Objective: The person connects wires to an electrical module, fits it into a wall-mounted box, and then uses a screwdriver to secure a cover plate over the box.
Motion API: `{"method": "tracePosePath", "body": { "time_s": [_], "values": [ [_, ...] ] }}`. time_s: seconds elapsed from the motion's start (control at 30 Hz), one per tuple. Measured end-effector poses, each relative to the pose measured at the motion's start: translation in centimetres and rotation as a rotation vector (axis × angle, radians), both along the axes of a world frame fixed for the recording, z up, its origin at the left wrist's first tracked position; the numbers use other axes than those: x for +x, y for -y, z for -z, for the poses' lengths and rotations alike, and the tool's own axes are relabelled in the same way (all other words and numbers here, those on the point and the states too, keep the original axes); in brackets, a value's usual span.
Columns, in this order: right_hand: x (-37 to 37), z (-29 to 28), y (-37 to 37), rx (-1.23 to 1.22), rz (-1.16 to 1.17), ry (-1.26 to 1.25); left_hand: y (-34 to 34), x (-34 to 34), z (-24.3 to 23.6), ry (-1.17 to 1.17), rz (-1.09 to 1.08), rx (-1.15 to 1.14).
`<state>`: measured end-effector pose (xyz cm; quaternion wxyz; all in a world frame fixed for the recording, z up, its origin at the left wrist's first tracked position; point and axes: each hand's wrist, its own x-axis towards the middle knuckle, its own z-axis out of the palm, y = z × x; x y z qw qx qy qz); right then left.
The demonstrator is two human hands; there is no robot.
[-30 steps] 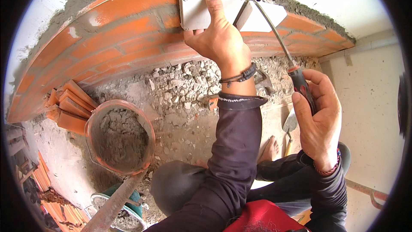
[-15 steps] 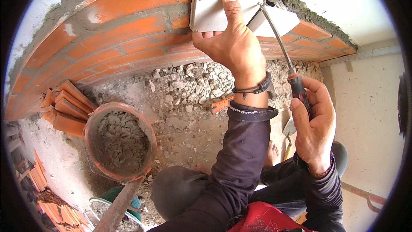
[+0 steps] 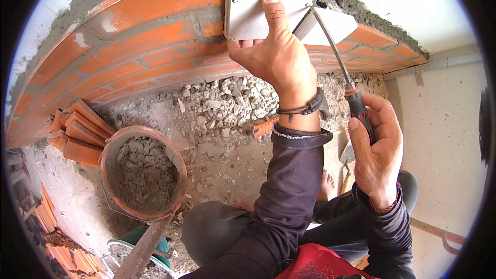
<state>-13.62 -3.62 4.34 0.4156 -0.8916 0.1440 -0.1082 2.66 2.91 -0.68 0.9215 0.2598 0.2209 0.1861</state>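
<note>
A white rectangular cover plate [image 3: 247,14] with screws at its corners is against the top of the brick wall. My left hand [image 3: 281,57] grips it, thumb flat on the face and fingers curled under the lower edge. Beside it, a second white panel [image 3: 336,27] juts to the right, with a dark gap between the two. My right hand [image 3: 380,147] is closed around the red-and-black handle of a screwdriver [image 3: 338,54]. Its shaft slants up to the left, and the tip meets the screw at the plate's right corner.
The orange brick wall [image 3: 139,41] curves across the top, a string along its upper edge. A mortar bucket [image 3: 105,168] stands left beside stacked bricks [image 3: 82,132]. Rubble [image 3: 232,103], an orange-handled tool [image 3: 264,127] and a trowel [image 3: 347,155] lie below. A pale panel [image 3: 444,139] stands right.
The view has shifted a little, with the plate and my left hand slightly farther left in it. Both grips are the same, and the screwdriver tip stays at the same corner screw.
</note>
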Motion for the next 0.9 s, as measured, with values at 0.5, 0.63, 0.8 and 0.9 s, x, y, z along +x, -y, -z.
{"method": "tracePosePath", "body": {
  "time_s": [0.5,0.63,0.8,0.9],
  "values": [
    [0.5,-1.6,-1.4,-0.119,0.01,0.013,-0.2,-0.1,-0.1,-0.132,0.046,0.053],
    [0.5,-0.3,-1.9,-0.19,0.027,0.119,-0.1,0.4,0.4,-0.143,0.024,0.074],
    [0.5,-1.0,-1.6,-0.185,0.004,0.048,-0.2,0.0,-0.2,-0.027,0.026,0.011],
    [0.9,-1.5,-2.3,-0.221,0.036,0.023,-0.3,0.2,-0.2,-0.014,0.021,0.01]
  ]
}}
